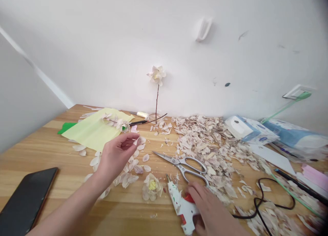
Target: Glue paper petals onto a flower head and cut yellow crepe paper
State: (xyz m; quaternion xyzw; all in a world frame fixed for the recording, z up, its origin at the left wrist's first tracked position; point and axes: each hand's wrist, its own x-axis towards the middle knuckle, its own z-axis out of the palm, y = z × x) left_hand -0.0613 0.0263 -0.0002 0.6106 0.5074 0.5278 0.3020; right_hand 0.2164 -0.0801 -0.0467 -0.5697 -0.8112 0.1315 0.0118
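Observation:
Between the thumb and fingers of my left hand [119, 154] is a pale petal [137, 140], raised over several loose petals. My right hand [205, 203] is wrapped round the handle of a white glue gun [176, 201] with a red trigger, its nozzle pointing away from me. Left of the glue gun lies a white flower [152, 187] with a yellow centre. Metal scissors [181, 164] rest just beyond the nozzle, blades toward the left. Near the wall, another petal flower [156, 75] stands upright on a thin brown stem.
A large heap of dried petals [205, 136] spreads across the right side. Yellow paper [94, 128] with a flower branch [116, 122] lies at left. A phone [28, 198] sits front left. Tissue packs [251, 130] and a black cable [258, 201] occupy the right.

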